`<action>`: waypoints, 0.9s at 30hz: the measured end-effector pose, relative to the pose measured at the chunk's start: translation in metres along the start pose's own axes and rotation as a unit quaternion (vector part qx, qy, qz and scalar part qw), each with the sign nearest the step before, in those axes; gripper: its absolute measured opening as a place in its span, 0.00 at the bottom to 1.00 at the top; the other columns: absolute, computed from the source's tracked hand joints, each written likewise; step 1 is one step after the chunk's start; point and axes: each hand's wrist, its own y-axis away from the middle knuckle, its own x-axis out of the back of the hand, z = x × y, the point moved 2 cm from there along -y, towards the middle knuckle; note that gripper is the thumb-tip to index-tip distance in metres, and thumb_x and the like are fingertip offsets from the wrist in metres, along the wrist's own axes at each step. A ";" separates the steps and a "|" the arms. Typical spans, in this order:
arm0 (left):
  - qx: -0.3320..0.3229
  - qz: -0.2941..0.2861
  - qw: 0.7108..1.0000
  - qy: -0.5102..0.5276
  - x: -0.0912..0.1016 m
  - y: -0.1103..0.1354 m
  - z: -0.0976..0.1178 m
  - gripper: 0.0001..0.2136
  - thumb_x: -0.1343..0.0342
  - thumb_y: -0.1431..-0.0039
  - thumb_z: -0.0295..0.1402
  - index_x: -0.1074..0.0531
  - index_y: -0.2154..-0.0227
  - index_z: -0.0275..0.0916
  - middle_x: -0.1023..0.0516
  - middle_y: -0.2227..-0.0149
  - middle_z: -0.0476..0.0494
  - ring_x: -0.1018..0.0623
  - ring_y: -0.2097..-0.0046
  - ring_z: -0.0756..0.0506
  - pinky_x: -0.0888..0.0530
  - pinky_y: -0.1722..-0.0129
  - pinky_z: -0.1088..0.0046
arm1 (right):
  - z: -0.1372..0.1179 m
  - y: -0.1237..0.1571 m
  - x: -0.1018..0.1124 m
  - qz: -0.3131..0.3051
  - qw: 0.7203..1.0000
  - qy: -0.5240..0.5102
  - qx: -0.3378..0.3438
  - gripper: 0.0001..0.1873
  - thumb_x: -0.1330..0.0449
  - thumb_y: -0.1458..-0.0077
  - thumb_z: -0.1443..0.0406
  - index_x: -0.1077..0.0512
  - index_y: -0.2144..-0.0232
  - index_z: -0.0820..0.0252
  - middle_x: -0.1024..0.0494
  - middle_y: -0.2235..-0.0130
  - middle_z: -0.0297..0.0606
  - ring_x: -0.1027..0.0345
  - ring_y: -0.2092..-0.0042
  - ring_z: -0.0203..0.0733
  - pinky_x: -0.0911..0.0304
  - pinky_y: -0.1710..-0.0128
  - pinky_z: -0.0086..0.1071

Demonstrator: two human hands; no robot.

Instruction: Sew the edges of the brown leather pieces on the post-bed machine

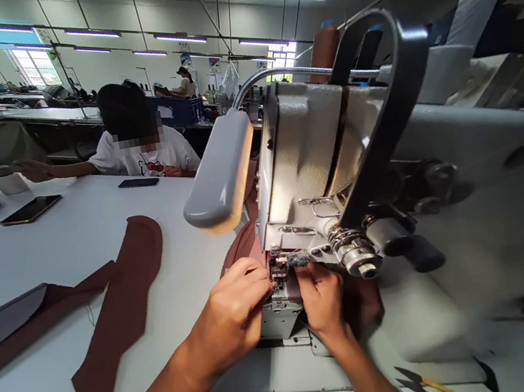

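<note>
Just ahead of our knuckles, under the needle of the grey metal sewing machine [304, 148], our left hand [235, 315] is pinching the reddish-brown matte fabric piece [245, 246], probably keeping its edge aligned. Our right hand [321, 297] is curling alongside, and we cannot tell its grip. Cloth is lying flat and dull.

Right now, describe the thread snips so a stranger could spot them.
Start at the big grey sewing machine on the white table. Follow its base toward the near right corner, past the right hand: small black-bladed snips with yellow handles lie flat there, the only yellow thing nearby.
</note>
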 end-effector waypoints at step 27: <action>0.139 0.012 0.989 -0.052 0.001 0.002 -0.031 0.08 0.49 0.41 0.26 0.25 0.65 0.40 0.21 0.62 0.50 0.23 0.58 0.50 0.26 0.54 0.72 | 0.008 0.001 0.001 -0.113 0.991 -0.037 -0.068 0.25 0.56 0.44 0.54 0.24 0.67 0.64 0.22 0.63 0.46 0.29 0.60 0.48 0.37 0.57 0.38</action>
